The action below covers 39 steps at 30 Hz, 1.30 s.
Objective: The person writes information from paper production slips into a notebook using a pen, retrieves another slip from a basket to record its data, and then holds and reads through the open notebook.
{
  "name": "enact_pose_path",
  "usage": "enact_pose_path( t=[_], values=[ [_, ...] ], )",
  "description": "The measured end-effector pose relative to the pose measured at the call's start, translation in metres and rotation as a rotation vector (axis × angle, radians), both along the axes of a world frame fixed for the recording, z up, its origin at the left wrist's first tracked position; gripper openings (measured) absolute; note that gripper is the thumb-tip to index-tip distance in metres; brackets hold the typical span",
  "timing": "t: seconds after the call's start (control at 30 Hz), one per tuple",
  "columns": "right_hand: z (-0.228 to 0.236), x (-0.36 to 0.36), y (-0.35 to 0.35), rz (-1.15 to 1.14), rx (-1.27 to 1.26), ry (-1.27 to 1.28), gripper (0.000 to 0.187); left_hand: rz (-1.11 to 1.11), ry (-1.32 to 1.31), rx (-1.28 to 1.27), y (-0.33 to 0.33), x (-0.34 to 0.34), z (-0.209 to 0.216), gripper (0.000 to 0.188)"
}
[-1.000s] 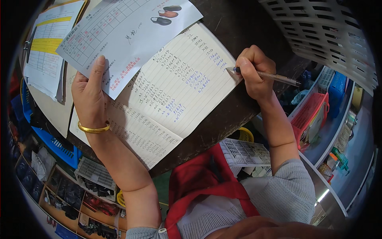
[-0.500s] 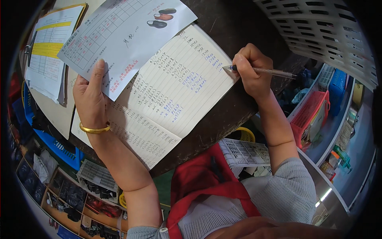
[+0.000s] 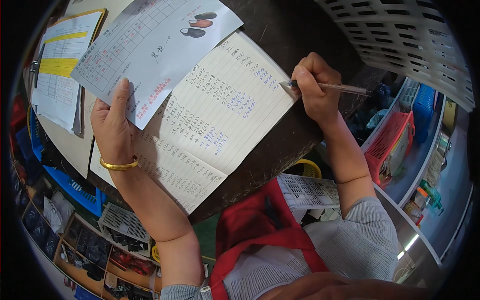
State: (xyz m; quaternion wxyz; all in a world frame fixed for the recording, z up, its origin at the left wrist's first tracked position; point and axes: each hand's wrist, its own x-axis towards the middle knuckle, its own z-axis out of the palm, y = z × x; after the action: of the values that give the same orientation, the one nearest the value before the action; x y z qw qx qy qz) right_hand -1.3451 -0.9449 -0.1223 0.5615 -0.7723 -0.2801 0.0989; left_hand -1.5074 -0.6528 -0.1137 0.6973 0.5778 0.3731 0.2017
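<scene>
An open lined notebook (image 3: 260, 120) with handwritten columns of numbers lies tilted on a dark table. My right hand (image 3: 317, 90) grips a clear-barrelled pen (image 3: 345, 89), its tip at the notebook's right edge beside the last handwritten entries. A printed paper sheet (image 3: 155, 55), with a grid and small pictures of shoes, covers the upper left of the notebook. My left hand (image 3: 114, 125) pinches the sheet's lower edge, thumb on top and the other fingers mostly hidden beneath. A gold bracelet (image 3: 119, 164) circles my left wrist.
A clipboard (image 3: 62, 55) with papers lies at the far left. A pale slotted plastic crate (image 3: 400, 35) rises at the upper right. Red basket (image 3: 387, 145) and shelves (image 3: 435, 185) stand right; wooden compartments (image 3: 92, 240) with dark items sit lower left. The table's edge (image 3: 295, 155) runs below the notebook.
Another small mark shows at the pen tip on the notebook. My right hand has barely moved; the printed sheet has shifted slightly left in view, still held by my left hand.
</scene>
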Motion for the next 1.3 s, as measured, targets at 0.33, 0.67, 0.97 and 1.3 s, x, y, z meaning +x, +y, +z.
enact_pose_path(
  t=[0.33, 0.67, 0.97, 1.3],
  values=[
    [0.007, 0.005, -0.001, -0.025, 0.182, 0.035, 0.018, 0.009, 0.028, 0.046, 0.006, 0.002, -0.004, 0.033],
    [0.014, -0.037, 0.008, 0.461, 0.222, 0.048, 0.022, -0.044, -0.061, 0.009, -0.004, 0.003, -0.001, 0.024],
    [0.023, -0.054, 0.022, 0.347, 0.081, 0.321, 0.018, -0.141, 0.190, 0.071, 0.006, 0.006, 0.016, 0.026],
    [0.027, -0.055, 0.025, 0.293, 0.116, 0.438, 0.019, -0.321, 0.277, -0.048, 0.023, 0.013, 0.032, 0.028]
  ],
)
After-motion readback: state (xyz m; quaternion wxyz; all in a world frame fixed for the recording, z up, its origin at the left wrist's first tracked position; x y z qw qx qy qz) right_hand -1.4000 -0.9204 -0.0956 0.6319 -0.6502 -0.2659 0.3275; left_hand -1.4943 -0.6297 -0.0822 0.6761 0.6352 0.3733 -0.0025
